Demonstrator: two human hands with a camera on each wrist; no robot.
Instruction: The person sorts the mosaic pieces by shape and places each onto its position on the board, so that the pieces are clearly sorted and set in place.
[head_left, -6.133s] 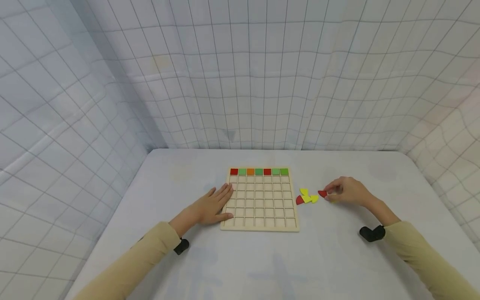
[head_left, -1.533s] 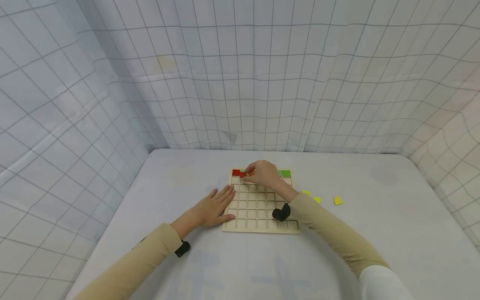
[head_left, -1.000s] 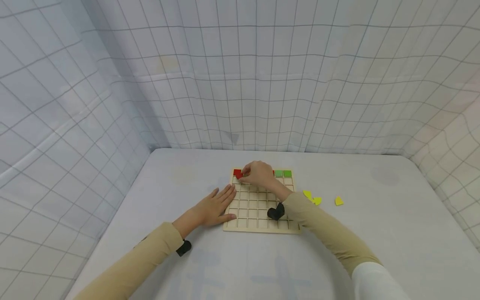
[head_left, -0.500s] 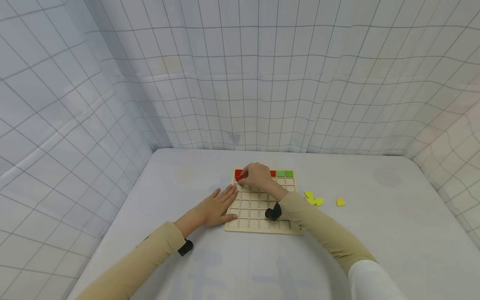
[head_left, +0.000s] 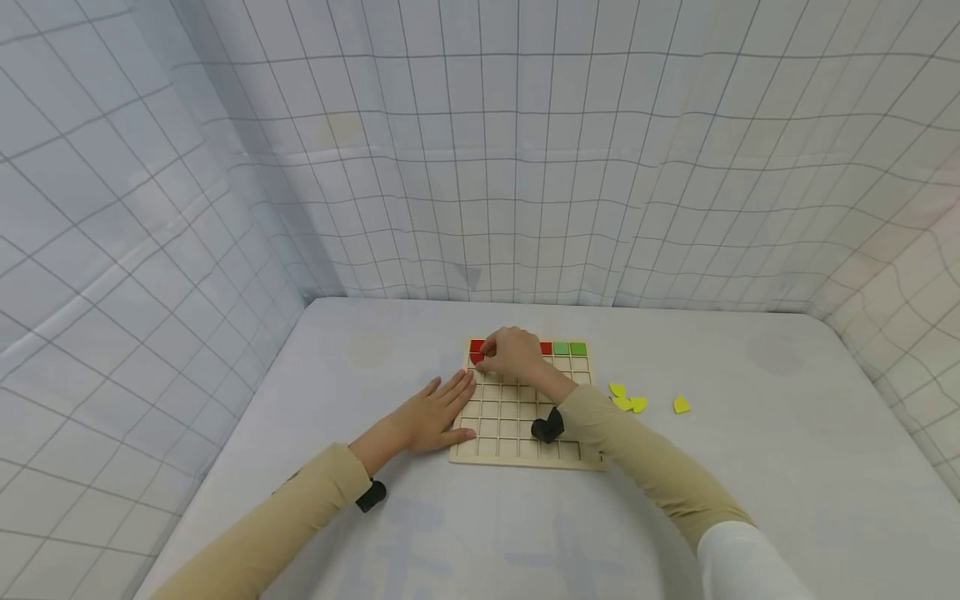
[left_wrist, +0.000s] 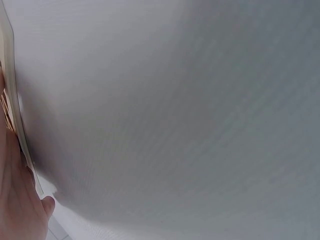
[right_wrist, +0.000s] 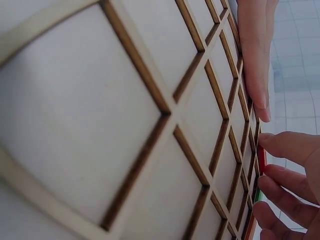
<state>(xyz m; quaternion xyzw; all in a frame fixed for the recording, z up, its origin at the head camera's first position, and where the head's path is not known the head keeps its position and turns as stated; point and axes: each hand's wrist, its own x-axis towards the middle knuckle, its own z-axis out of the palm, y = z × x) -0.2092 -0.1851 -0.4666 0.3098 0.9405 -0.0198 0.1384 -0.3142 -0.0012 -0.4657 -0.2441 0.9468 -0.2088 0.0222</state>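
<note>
A wooden grid board (head_left: 525,462) lies on the table, its far row filled with coloured squares. The left hand (head_left: 433,417) rests flat with spread fingers on the board's left edge; part of this hand (left_wrist: 20,205) and the board's rim (left_wrist: 17,110) show in the left wrist view. Over the far left part, the right hand (head_left: 513,354) pinches a red rounded piece (head_left: 476,358) at the first cell below the red corner square (head_left: 477,345). In the right wrist view, thumb and a finger of the right hand (right_wrist: 295,175) meet at red (right_wrist: 262,159). The hand covers several far squares.
Several yellow pieces (head_left: 637,404) lie together right of the board, near the right sleeve (head_left: 645,450), and a single yellow one (head_left: 681,404) farther right. Black devices sit at both wrists. A grid-patterned curtain (head_left: 525,167) stands behind the table.
The right hand has come from the table's right side to the board's far left with the red piece. Lately it shifted slightly left, and the piece now sits below the red square. The left hand stays.
</note>
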